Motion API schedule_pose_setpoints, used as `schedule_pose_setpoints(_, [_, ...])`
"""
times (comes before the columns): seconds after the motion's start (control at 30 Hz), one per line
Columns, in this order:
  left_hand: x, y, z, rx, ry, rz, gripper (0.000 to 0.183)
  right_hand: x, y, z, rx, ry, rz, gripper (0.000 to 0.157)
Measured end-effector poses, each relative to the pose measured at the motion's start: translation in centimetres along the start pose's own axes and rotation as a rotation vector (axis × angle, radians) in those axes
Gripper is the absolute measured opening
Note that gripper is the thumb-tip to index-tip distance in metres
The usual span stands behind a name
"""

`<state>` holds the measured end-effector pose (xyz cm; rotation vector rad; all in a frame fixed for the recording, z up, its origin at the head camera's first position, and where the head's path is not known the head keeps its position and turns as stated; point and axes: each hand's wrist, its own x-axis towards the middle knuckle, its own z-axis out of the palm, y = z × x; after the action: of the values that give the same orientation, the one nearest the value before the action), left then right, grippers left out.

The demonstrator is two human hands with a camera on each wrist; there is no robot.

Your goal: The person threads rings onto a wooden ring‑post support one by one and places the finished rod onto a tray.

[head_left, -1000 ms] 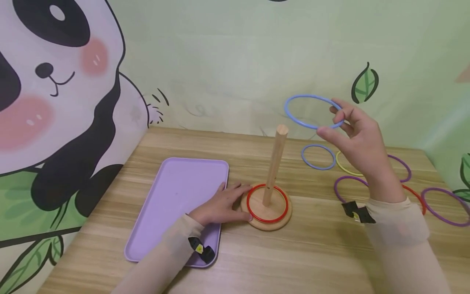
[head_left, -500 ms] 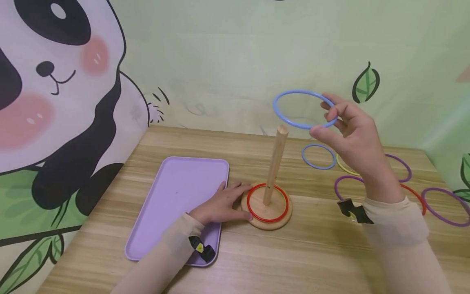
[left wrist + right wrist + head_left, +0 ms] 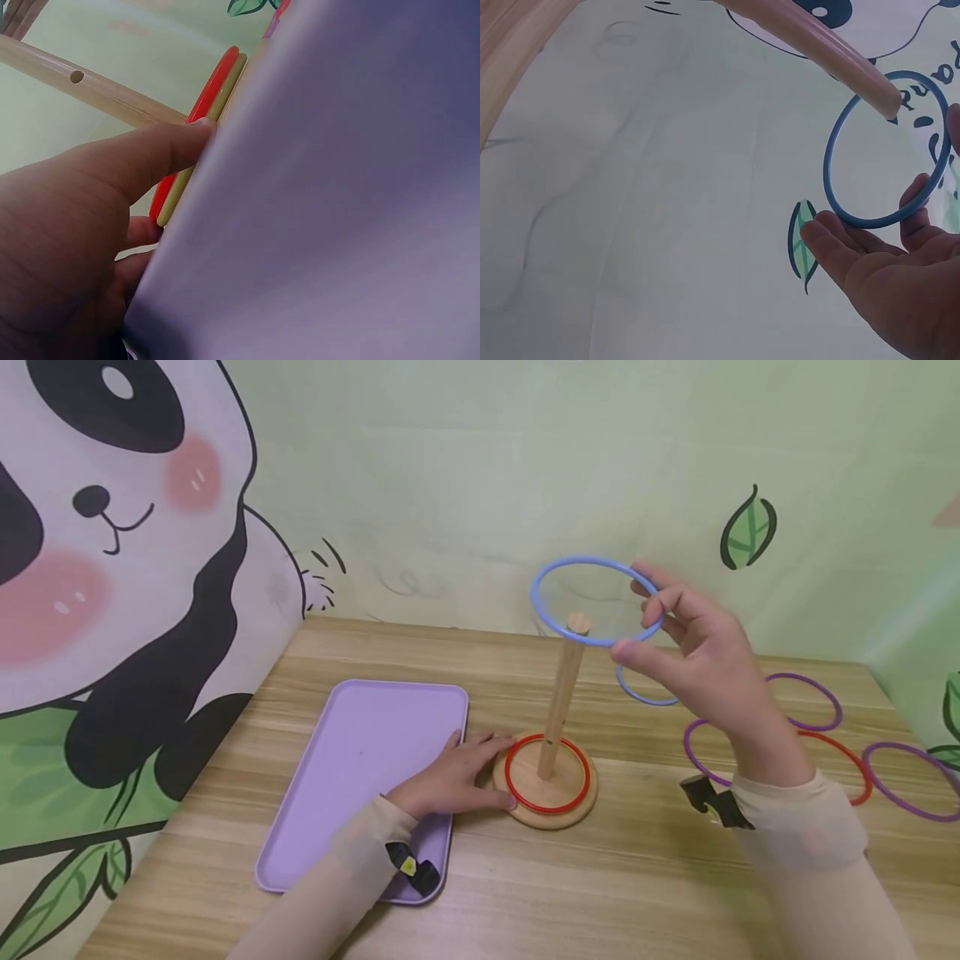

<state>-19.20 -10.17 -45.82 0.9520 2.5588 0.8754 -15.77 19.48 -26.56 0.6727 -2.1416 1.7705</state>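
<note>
Held by its right edge between thumb and fingers, a light blue ring (image 3: 582,560) hangs in my right hand (image 3: 701,660) at the top of an upright wooden post (image 3: 561,702). The post top shows inside the ring's outline in the head and right wrist views; whether it passes through I cannot tell. My left hand (image 3: 450,783) rests with spread fingers and thumb against the left side of the round wooden base (image 3: 555,820). A red ring (image 3: 545,811) lies round the post on the base. Under it, the left wrist view shows a yellowish ring (image 3: 171,204).
The lavender tray (image 3: 375,718) lies left of the base, under my left forearm. Right of the post, another blue ring (image 3: 647,700), several purple rings (image 3: 836,697) and a red ring (image 3: 865,777) lie on the wooden table (image 3: 600,893). A painted wall (image 3: 450,485) stands behind.
My right hand has carried the blue ring leftward, and lately a little down, from right of the post to its top. The left hand stays put. My right hand now covers the yellow ring.
</note>
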Motion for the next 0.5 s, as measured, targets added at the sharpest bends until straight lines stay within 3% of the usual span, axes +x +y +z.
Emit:
schedule_pose_setpoints(0.23, [0.0, 0.1, 0.1, 0.0, -0.005, -0.006, 0.09, -0.9, 0.7, 0.2, -0.068, -0.045, 0.01, 0.028])
schedule_pose_setpoints(0.5, [0.1, 0.0, 0.1, -0.001, -0.011, -0.016, 0.09, -2.0, 2.0, 0.6, -0.011, -0.037, 0.006, 0.029])
